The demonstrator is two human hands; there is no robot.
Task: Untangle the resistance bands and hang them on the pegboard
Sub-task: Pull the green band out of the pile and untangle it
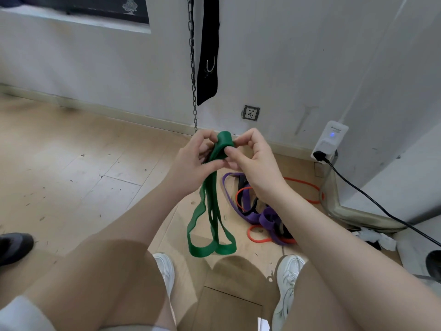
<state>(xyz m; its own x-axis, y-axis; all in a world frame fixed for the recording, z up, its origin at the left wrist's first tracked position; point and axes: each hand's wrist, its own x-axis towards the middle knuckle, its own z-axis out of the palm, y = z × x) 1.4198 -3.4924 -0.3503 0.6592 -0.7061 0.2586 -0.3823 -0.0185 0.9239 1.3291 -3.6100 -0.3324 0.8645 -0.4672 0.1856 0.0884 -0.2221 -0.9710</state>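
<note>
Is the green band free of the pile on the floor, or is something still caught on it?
Nothing visible holds it. Both the left hand and right hand pinch the top fold of the green band, whose loops hang clear, left of the purple band, orange band and black band tangled on the floor. No pegboard is in view.

Hanging chain (pixel 192 68), black strap (pixel 208 48), wall socket (pixel 251 113), plugged-in white adapter (pixel 330 139).

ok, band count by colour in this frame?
green band: 1, gripped by left hand and right hand
purple band: 1, on floor
orange-red band: 1, on floor
black band: 1, in the pile
Total: 4, though the pile may hide more
</note>
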